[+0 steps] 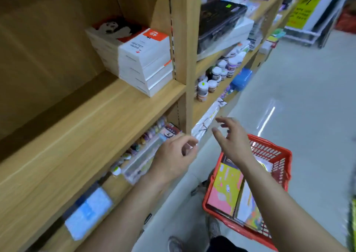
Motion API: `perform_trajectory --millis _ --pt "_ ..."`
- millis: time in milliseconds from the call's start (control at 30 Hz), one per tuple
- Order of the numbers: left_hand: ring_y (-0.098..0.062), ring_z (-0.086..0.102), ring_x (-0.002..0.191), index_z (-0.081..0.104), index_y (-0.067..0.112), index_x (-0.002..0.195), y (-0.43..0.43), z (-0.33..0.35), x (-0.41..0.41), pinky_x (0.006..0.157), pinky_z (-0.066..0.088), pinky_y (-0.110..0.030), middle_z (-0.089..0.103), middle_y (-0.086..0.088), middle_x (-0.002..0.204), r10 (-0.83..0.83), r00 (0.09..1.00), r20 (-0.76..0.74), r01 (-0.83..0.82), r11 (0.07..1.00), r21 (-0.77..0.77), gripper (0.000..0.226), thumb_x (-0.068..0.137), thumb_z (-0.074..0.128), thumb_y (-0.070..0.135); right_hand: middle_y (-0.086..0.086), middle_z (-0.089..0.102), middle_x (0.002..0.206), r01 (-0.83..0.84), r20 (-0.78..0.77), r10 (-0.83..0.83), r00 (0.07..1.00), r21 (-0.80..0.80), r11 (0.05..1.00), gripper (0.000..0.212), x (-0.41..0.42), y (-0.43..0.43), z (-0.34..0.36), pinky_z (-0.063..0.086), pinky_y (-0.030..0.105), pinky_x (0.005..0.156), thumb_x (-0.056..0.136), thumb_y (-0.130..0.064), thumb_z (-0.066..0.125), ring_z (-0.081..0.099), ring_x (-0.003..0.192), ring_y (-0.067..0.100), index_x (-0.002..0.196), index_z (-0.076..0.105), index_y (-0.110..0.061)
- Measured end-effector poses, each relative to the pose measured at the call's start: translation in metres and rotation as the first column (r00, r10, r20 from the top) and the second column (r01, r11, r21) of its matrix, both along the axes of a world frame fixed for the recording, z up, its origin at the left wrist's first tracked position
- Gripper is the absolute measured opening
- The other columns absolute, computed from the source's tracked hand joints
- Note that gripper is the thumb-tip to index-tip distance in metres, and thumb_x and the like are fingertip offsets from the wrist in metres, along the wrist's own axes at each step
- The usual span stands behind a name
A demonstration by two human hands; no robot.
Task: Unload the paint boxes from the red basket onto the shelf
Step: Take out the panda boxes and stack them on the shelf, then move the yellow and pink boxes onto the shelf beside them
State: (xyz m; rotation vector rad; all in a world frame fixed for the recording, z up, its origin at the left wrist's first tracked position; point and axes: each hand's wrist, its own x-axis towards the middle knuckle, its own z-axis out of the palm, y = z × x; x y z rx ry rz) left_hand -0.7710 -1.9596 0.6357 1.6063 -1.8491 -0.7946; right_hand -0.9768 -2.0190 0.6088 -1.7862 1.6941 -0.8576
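Note:
The red basket stands on the floor at lower right. It holds flat paint boxes: a yellow and pink one and another colourful one beside it. A stack of white boxes with red labels sits at the right end of the wooden shelf. My left hand hovers in front of the lower shelf, fingers loosely curled, holding nothing. My right hand is above the basket's far end, fingers spread and empty.
The lower shelf carries small colourful items and a clear plastic pack. A wooden upright divides the bays. To its right stand jars of paint and a black case. Pale floor stretches to the right.

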Motion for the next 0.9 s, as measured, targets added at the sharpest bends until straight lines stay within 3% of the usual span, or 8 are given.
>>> perform_trajectory --millis 133,233,367,500,600,667,767,900 --pt "-0.018 0.069 0.1 0.072 0.015 0.119 -0.003 -0.08 -0.057 0.089 0.052 -0.03 0.072 -0.002 0.114 -0.162 0.986 0.03 0.146 0.946 0.289 0.027 0.093 0.071 0.022 0.017 0.072 0.12 0.277 -0.081 -0.265 0.961 0.258 0.926 0.029 -0.103 0.048 -0.076 0.054 0.043 0.094 0.096 -0.019 0.072 0.07 0.107 0.035 0.12 0.072 -0.002" --pt "-0.027 0.066 0.11 0.066 0.008 0.129 -0.009 -0.137 -0.093 0.088 0.043 -0.023 0.066 -0.011 0.122 -0.22 0.973 0.063 0.179 0.902 0.394 0.039 0.093 0.072 0.02 0.018 0.073 0.125 0.385 -0.151 -0.355 0.923 0.426 0.819 0.036 -0.155 0.076 -0.134 0.052 0.037 0.089 0.095 -0.022 0.072 0.073 0.102 0.033 0.124 0.07 -0.001" --pt "-0.037 0.057 0.123 0.059 0.004 0.138 -0.03 -0.207 -0.129 0.097 0.033 -0.028 0.063 -0.02 0.126 -0.209 0.964 0.167 0.121 0.898 0.423 0.056 0.088 0.076 0.02 0.02 0.073 0.125 0.369 -0.161 -0.345 0.925 0.602 0.708 0.043 -0.177 0.09 -0.212 0.051 0.037 0.087 0.097 -0.024 0.07 0.074 0.1 0.034 0.132 0.065 0.001" --pt "-0.027 0.048 0.132 0.043 0.018 0.152 -0.055 -0.263 -0.152 0.098 0.035 -0.028 0.053 -0.008 0.144 -0.18 0.96 0.213 0.079 0.909 0.409 0.068 0.092 0.069 0.034 0.016 0.064 0.139 0.294 -0.092 -0.334 0.938 0.721 0.628 0.06 -0.171 0.084 -0.28 0.052 0.038 0.092 0.098 -0.03 0.068 0.068 0.112 0.033 0.15 0.05 -0.005" --pt "-0.026 0.042 0.139 0.036 0.015 0.157 -0.07 -0.298 -0.159 0.105 0.031 -0.028 0.047 -0.01 0.152 -0.162 0.96 0.229 0.054 0.908 0.415 0.073 0.094 0.068 0.032 0.018 0.055 0.147 0.264 -0.086 -0.295 0.952 0.72 0.641 0.069 -0.167 0.066 -0.32 0.046 0.043 0.108 0.097 -0.035 0.07 0.056 0.133 0.034 0.154 0.043 -0.007" --pt "-0.026 0.041 0.139 0.035 0.013 0.158 -0.076 -0.315 -0.16 0.108 0.029 -0.028 0.048 -0.012 0.152 -0.162 0.96 0.229 0.05 0.903 0.427 0.074 0.094 0.069 0.029 0.018 0.053 0.147 0.277 -0.122 -0.267 0.956 0.675 0.684 0.072 -0.168 0.047 -0.341 0.042 0.045 0.111 0.095 -0.04 0.072 0.05 0.137 0.036 0.153 0.044 -0.008" --pt "-0.026 0.045 0.136 0.037 0.014 0.158 -0.079 -0.337 -0.159 0.111 0.035 -0.033 0.05 -0.014 0.147 -0.146 0.975 0.169 0.061 0.9 0.431 0.068 0.097 0.066 0.024 0.015 0.057 0.143 0.263 -0.203 -0.175 0.964 0.601 0.754 0.074 -0.174 0.012 -0.368 0.043 0.045 0.109 0.091 -0.051 0.072 0.051 0.135 0.036 0.149 0.05 -0.011" --pt "-0.024 0.051 0.139 0.031 0.022 0.16 -0.073 -0.362 -0.158 0.112 0.045 -0.052 0.05 -0.008 0.152 -0.038 0.999 -0.019 0.042 0.888 0.458 0.06 0.103 0.05 0.027 0.008 0.067 0.137 0.123 -0.246 0.044 0.968 0.622 0.774 0.07 -0.187 -0.022 -0.397 0.051 0.043 0.099 0.088 -0.067 0.065 0.063 0.125 0.031 0.138 0.062 -0.018"
